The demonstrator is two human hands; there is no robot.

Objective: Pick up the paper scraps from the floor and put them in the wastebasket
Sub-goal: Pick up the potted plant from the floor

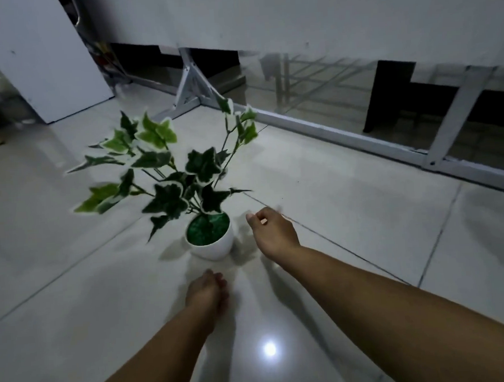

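- Two bare hands are reaching over the pale tiled floor (349, 214), on either side of a small potted plant (209, 237) in a white pot.
- Right hand (272, 234) is hovering just beside the pot with fingers curled; something small and pale is showing at the fingertips, but whether it is pinching a scrap I cannot tell.
- Left hand (208, 291) is hanging low in front of the pot, fingers loosely curled, seemingly holding nothing.
- Risk: the right wrist is passing close to the light pot and its leaves, so a careless sweep could be tipping the plant over.
- Risk: a thin scrap on glossy tile may be slipping from a fingertip pinch.
- Paper scraps are not plainly showing anywhere on the floor, and no wastebasket is appearing in view.
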